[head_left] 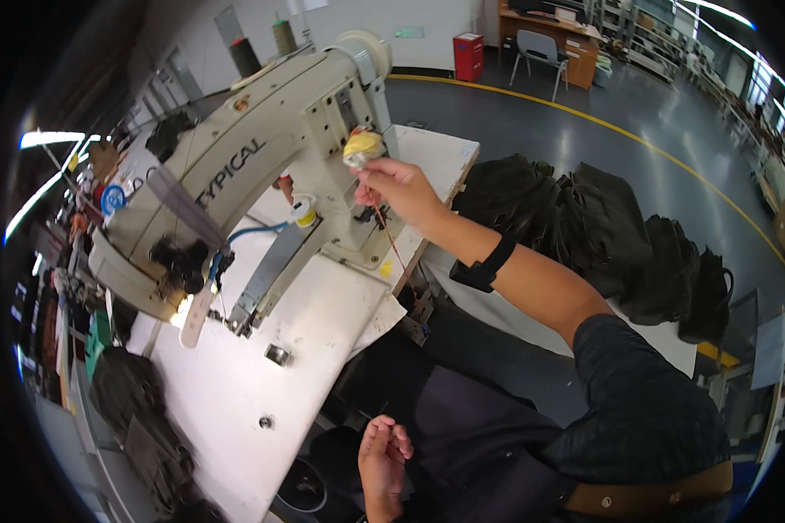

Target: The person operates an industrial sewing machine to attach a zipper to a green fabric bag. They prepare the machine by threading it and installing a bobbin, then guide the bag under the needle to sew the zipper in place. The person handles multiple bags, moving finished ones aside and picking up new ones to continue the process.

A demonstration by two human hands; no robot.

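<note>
A sewing machine (262,148) with a long cream arm stands on a white worktable (323,349). Against its upright column, my right hand (397,192) is raised with the fingers pinched at the underside of a small yellow and white wad (363,148), which looks like cloth. Below that hand an orange-red cord (392,240) runs down along the column. My left hand (384,458) hangs low before my dark clothes, beyond the table's edge, fingers curled in; whatever they may hold is too small to make out. A small metal block (276,355) and a bobbin-like metal part (265,423) lie on the tabletop.
Heaped dark green fabric pieces (567,227) cover a surface on the right; more dark fabric (131,418) hangs at the table's left edge. Two thread cones (244,56) stand atop the machine. A lamp (183,309) glows near the needle. Farther back are a red cabinet (468,57) and grey chair (539,50).
</note>
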